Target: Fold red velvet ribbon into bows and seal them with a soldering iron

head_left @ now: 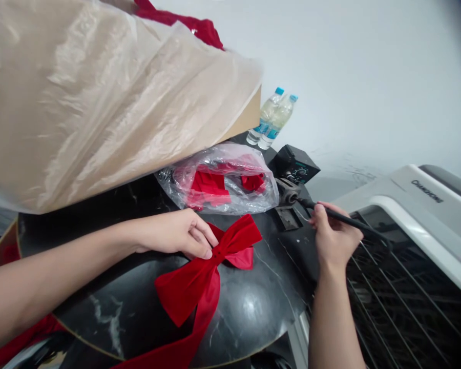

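My left hand (186,236) pinches a red velvet bow (192,284) near its knot, on the black marble-patterned tabletop (249,307). A long red ribbon tail runs from the bow toward the near edge. On the right, my right hand (332,238) is closed around the black handle of a soldering iron (306,203). The iron's front end sits in its metal stand (287,192), so the tip is hidden. Its black cord trails away to the right. Behind the bow lies a clear plastic bag (169,179) with red fabric pieces (209,187) inside.
A cardboard box (246,115) draped in plastic film stands at the back left, red fabric (176,20) above it. Two water bottles (272,120) and a black control unit with a dial (297,165) are near the wall. A white appliance (392,189) with a dark grille borders the right.
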`<control>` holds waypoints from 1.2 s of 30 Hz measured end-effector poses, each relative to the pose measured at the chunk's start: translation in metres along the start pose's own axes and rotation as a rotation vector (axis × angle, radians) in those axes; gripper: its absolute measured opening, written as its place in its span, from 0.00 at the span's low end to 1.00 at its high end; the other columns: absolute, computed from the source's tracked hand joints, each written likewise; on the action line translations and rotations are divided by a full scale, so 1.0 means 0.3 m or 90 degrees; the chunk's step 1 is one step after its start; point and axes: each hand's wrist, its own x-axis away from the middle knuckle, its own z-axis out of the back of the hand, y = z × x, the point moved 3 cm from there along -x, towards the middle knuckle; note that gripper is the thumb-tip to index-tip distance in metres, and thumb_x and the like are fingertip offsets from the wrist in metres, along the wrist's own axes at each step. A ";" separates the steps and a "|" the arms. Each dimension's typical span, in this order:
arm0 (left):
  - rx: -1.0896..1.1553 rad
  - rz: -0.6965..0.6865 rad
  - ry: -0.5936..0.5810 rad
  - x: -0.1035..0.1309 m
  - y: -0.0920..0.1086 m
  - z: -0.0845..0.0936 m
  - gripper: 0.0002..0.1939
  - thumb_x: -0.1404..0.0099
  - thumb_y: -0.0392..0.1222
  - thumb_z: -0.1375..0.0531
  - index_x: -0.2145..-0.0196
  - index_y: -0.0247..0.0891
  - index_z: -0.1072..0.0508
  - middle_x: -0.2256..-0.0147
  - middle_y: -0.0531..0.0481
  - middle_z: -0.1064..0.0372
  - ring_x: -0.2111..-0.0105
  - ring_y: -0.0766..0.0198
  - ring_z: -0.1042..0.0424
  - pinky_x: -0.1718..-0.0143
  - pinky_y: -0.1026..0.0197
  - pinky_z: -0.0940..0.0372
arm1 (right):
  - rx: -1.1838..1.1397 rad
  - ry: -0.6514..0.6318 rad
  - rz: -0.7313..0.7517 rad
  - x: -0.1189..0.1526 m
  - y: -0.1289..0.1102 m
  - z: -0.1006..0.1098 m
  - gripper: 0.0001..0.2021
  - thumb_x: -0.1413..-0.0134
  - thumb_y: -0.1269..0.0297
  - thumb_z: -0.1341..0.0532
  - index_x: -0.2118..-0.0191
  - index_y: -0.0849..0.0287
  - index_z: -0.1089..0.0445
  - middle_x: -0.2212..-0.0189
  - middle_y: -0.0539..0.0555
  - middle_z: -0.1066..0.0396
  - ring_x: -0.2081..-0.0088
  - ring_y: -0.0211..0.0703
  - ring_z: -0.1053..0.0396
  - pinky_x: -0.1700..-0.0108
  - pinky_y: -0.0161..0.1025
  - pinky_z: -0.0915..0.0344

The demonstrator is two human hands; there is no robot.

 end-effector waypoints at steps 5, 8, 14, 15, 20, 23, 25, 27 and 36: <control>0.006 -0.011 0.011 0.014 0.008 0.011 0.21 0.41 0.43 0.27 0.51 0.34 0.19 0.59 0.43 0.16 0.57 0.56 0.18 0.56 0.61 0.26 | -0.014 -0.120 -0.037 -0.023 0.039 -0.044 0.20 0.47 0.52 0.30 0.54 0.61 0.20 0.74 0.53 0.24 0.74 0.43 0.28 0.71 0.40 0.31; 0.014 -0.015 0.013 0.021 0.012 0.012 0.21 0.42 0.43 0.27 0.52 0.34 0.19 0.60 0.42 0.16 0.57 0.55 0.18 0.56 0.61 0.26 | -0.025 -0.135 -0.048 -0.023 0.057 -0.055 0.22 0.48 0.51 0.29 0.51 0.60 0.22 0.73 0.54 0.24 0.74 0.44 0.27 0.72 0.40 0.30; 0.062 -0.014 0.008 0.035 0.020 0.009 0.17 0.43 0.41 0.26 0.55 0.35 0.17 0.62 0.44 0.16 0.61 0.60 0.18 0.59 0.64 0.26 | -0.031 -0.150 -0.046 -0.017 0.069 -0.059 0.21 0.50 0.51 0.28 0.53 0.57 0.23 0.67 0.54 0.23 0.71 0.45 0.25 0.71 0.40 0.29; 0.078 -0.013 0.004 0.038 0.021 0.009 0.17 0.43 0.40 0.26 0.56 0.35 0.17 0.62 0.45 0.16 0.62 0.62 0.18 0.60 0.65 0.27 | -0.030 -0.154 -0.046 -0.018 0.069 -0.059 0.21 0.50 0.51 0.28 0.53 0.56 0.23 0.66 0.54 0.22 0.71 0.45 0.24 0.69 0.40 0.29; 0.133 -0.014 -0.003 0.044 0.021 0.011 0.16 0.44 0.39 0.25 0.57 0.36 0.17 0.64 0.46 0.16 0.66 0.65 0.19 0.62 0.68 0.27 | -0.020 -0.160 -0.073 -0.034 0.064 -0.059 0.22 0.52 0.50 0.27 0.53 0.56 0.21 0.67 0.55 0.22 0.72 0.44 0.26 0.70 0.40 0.31; 0.145 -0.020 -0.005 0.048 0.022 0.012 0.16 0.45 0.39 0.25 0.58 0.36 0.17 0.64 0.46 0.17 0.66 0.66 0.20 0.63 0.68 0.28 | -0.030 -0.152 -0.115 -0.042 0.060 -0.070 0.23 0.53 0.49 0.27 0.54 0.59 0.22 0.72 0.53 0.24 0.75 0.42 0.29 0.75 0.37 0.35; 0.154 -0.020 -0.002 0.054 0.026 0.012 0.15 0.45 0.38 0.25 0.58 0.36 0.16 0.64 0.46 0.17 0.66 0.66 0.20 0.62 0.68 0.28 | -0.049 -0.157 -0.146 -0.041 0.056 -0.083 0.26 0.54 0.49 0.26 0.54 0.60 0.23 0.74 0.52 0.25 0.77 0.41 0.30 0.77 0.36 0.36; 0.160 -0.022 -0.001 0.060 0.031 0.012 0.16 0.45 0.39 0.25 0.58 0.37 0.16 0.64 0.46 0.17 0.66 0.66 0.20 0.63 0.68 0.28 | -0.074 -0.164 -0.182 -0.035 0.052 -0.095 0.29 0.56 0.47 0.25 0.52 0.60 0.25 0.73 0.52 0.25 0.78 0.39 0.31 0.79 0.34 0.37; 0.204 -0.045 -0.014 0.073 0.038 0.006 0.16 0.47 0.37 0.23 0.59 0.36 0.16 0.66 0.47 0.18 0.68 0.68 0.22 0.65 0.69 0.29 | -0.074 -0.363 -0.379 0.063 -0.016 -0.064 0.27 0.54 0.39 0.28 0.73 0.63 0.29 0.85 0.49 0.33 0.89 0.31 0.46 0.90 0.29 0.53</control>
